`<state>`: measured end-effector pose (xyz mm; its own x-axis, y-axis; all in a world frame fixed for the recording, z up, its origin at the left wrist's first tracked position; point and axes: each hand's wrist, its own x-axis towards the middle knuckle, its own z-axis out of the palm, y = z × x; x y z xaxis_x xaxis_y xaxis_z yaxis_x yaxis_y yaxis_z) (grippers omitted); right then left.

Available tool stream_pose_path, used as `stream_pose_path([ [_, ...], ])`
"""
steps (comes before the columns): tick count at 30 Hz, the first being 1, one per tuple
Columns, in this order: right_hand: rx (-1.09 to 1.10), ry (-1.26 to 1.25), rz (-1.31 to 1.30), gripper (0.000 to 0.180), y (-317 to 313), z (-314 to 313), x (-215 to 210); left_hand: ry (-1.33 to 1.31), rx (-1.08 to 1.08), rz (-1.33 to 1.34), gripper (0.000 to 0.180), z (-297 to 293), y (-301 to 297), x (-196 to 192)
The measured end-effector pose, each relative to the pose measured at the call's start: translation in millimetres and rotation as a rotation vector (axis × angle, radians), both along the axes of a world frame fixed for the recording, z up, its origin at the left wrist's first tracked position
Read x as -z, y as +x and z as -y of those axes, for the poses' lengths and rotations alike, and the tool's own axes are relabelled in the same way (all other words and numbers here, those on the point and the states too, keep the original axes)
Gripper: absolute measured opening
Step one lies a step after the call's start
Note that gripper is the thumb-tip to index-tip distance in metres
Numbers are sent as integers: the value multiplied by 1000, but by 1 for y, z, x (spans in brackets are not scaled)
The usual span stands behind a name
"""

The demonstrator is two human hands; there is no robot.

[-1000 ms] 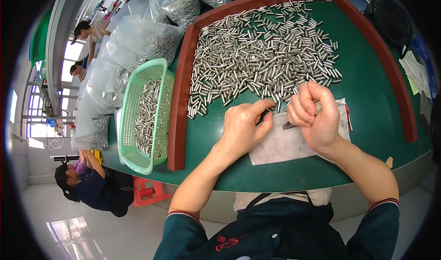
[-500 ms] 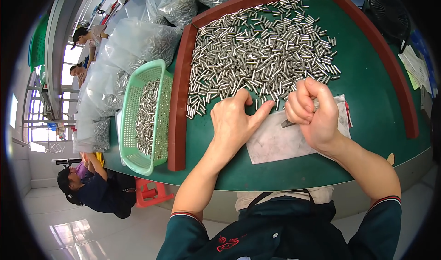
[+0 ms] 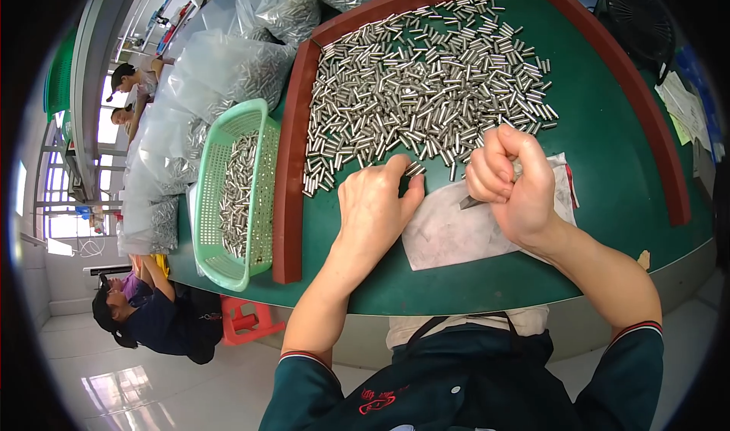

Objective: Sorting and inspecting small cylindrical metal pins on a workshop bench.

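Note:
Many short silver metal pins (image 3: 426,81) lie in a loose heap on the green tabletop (image 3: 585,127). At the heap's near edge my left hand (image 3: 371,206) has its thumb and forefinger closed on a few metal pins (image 3: 414,169). The rest of its fingers are hidden under the palm. My right hand (image 3: 513,184) is curled into a fist above a smudged white cloth (image 3: 449,237). A dark grey metal tool tip (image 3: 470,202) pokes out below that fist; most of the tool is hidden, so its kind cannot be made out.
A red-brown raised border (image 3: 293,165) frames the pins. Left of it stands a light green basket (image 3: 237,275) holding more pins. Clear bags of pins (image 3: 228,73) line the far left. A black fan (image 3: 639,24) sits far right. A person (image 3: 156,309) works at left.
My left hand has drawn slightly back to the left, its thumb moving in toward the forefinger around a few pins. My right fist stays nearly where it was.

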<state>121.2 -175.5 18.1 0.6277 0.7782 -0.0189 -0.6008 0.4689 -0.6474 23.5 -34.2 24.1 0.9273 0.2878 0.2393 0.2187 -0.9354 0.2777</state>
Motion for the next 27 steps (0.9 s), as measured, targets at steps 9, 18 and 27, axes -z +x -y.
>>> stream_pose_path([
  [9, 9, -5, 17, 34, -1, -1, 1, 333, 172, 36, 19, -2, 6, 8],
  [18, -11, -33, 39, 37, 0, 1, 1, 340, 178, 13, 10, -5, 2, 10],
  [27, 6, -7, -22, 35, 0, 0, -1, 314, 248, 64, 8, -20, -1, 9],
])
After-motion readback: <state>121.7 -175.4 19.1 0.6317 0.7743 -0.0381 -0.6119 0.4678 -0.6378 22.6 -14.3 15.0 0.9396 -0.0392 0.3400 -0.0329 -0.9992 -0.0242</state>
